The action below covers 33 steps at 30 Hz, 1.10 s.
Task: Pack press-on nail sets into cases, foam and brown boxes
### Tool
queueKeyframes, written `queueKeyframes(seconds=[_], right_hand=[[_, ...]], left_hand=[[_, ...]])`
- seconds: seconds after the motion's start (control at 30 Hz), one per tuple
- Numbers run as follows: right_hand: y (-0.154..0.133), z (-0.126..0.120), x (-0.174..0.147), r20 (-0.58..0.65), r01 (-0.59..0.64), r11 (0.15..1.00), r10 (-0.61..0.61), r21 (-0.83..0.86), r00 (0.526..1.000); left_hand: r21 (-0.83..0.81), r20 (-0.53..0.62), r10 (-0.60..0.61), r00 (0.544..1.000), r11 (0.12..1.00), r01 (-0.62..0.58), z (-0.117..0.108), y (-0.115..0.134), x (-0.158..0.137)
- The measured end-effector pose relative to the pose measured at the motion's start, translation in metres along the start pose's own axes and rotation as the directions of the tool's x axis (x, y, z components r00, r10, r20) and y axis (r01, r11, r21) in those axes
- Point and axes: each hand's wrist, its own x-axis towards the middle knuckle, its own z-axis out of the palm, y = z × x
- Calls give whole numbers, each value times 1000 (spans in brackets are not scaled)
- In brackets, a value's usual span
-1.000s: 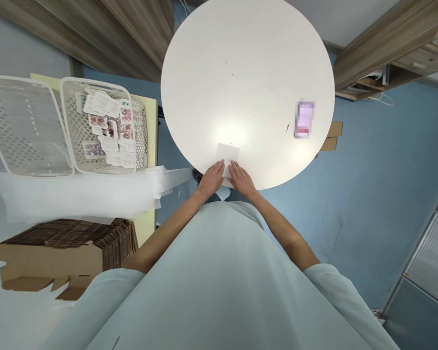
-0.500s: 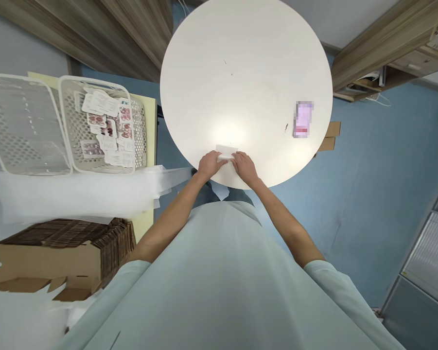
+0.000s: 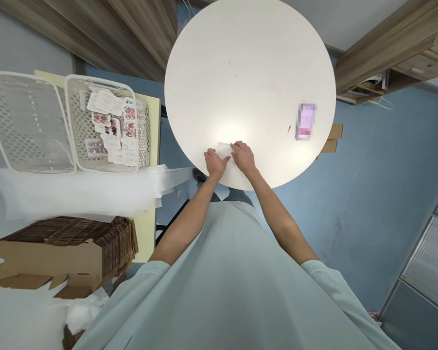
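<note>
A small folded white sheet (image 3: 224,150) lies at the near edge of the round white table (image 3: 255,73), between my two hands. My left hand (image 3: 216,164) is at its left side, thumb reaching in over the sheet and fingers bent. From the right, my right hand (image 3: 243,156) grips the other side, thumb and fingertips pressed on it. Whether anything is wrapped inside the sheet cannot be seen. My palms face down, close to the tabletop.
A blurred pink-purple item (image 3: 306,121) lies at the table's right. To the left, a white basket (image 3: 70,126) holds several packs of press-on nails (image 3: 101,119), beside another basket (image 3: 29,170). White sheets (image 3: 87,192) and stacked flat cardboard boxes (image 3: 51,257) lie nearer me.
The white strip that both hands pinched low at the table edge now shows as a wider, flatter piece. My left hand has shifted right and turned; my right hand has moved slightly forward.
</note>
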Motion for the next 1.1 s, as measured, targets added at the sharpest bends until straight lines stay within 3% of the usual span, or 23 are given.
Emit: queueKeyframes(seconds=[0.17, 0.3, 0.43, 0.57, 0.77, 0.87, 0.97, 1.1], right_hand=[[-5, 7, -26, -29, -253, 964, 256, 82, 966], [-4, 20, -43, -27, -430, 847, 460, 314, 887], [-9, 28, -48, -14, -513, 722, 586, 464, 810], [-31, 40, -35, -8, -519, 701, 598, 489, 801], [-94, 72, 16, -10, -437, 765, 500, 474, 866], [-116, 85, 30, -21, -427, 764, 498, 484, 867], [-121, 88, 32, -35, -411, 766, 490, 494, 871], [-110, 80, 23, -18, -340, 780, 411, 526, 912]], left_hand=[[-61, 23, -129, 991, 990, 130, -3, -3, -14], [-74, 76, -100, 992, 992, 105, -9, -6, -18], [-104, 139, -55, 989, 992, 70, -15, -5, -16], [-93, 118, 5, 993, 996, 6, -32, -16, -6], [-71, -21, 4, 1000, 997, -6, -91, -59, 33], [-52, -52, -15, 999, 999, 13, -113, -69, 50], [-45, -23, 3, 1000, 999, -4, -119, -63, 54], [-12, -29, 56, 998, 998, -56, -115, -52, 47]])
